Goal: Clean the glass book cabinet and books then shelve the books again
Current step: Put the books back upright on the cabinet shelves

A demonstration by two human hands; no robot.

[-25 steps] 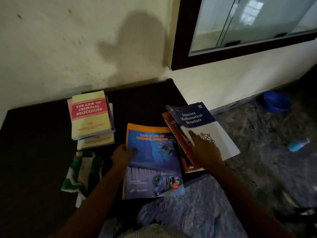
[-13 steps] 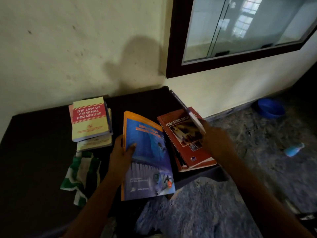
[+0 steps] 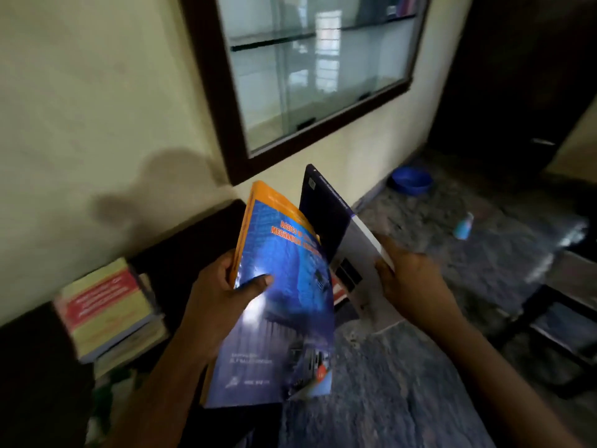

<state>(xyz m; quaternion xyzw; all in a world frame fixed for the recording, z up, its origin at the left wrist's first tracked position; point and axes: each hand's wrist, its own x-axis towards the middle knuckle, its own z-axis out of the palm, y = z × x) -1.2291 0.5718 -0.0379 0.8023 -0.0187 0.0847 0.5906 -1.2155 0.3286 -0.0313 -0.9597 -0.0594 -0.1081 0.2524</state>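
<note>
My left hand grips the spine edge of a blue and orange engineering book, lifted upright, thumb on the cover. My right hand holds a dark blue and white book, tilted up beside it. A red book peeks out below, between the two. The glass book cabinet with a dark wood frame is set in the wall above; its lower shelves look bare. At the left a stack topped by a yellow and red law book lies on the dark surface.
A green and white cloth lies below the stack. On the mottled floor sit a blue bowl and a light blue bottle. Dark furniture stands at the right, with a dark frame lower right.
Both hands have raised their books off the dark surface toward the cabinet. The view has tilted up, showing more of the cabinet.
</note>
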